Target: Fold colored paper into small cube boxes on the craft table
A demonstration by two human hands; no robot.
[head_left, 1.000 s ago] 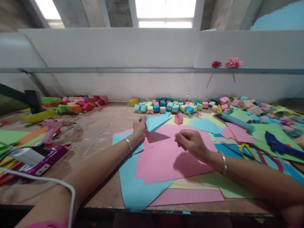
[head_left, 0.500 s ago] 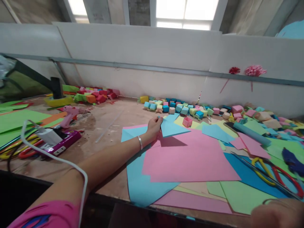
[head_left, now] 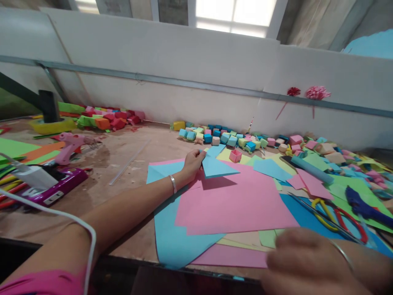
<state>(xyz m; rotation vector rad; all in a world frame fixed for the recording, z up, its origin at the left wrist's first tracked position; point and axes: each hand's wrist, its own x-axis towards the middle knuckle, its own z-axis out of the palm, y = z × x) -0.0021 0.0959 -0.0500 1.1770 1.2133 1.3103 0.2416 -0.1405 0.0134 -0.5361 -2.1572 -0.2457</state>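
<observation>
Pinched between the fingers of my left hand (head_left: 193,164) is a light-blue piece of paper (head_left: 217,167), cut to a point on its right side. It is lifted a little above a large pink sheet (head_left: 233,205), with its shadow falling there. My right hand (head_left: 310,262) is smeared by motion at the lower right, over the front edge of the papers, so its fingers cannot be made out. Scissors (head_left: 331,217) with yellow and red handles lie just beyond it. A small open pink paper box (head_left: 235,155) stands behind the pink sheet.
Several small paper cubes (head_left: 224,137) line the wall, with more red ones (head_left: 118,121) at left. A pink glue gun (head_left: 69,147), a purple power strip (head_left: 58,190) and a white cable (head_left: 46,209) lie left. A blue-handled tool (head_left: 365,207) lies right.
My right hand has come in from the lower right corner toward the middle. The view has turned slightly to the right. My left hand keeps hold of the light-blue paper.
</observation>
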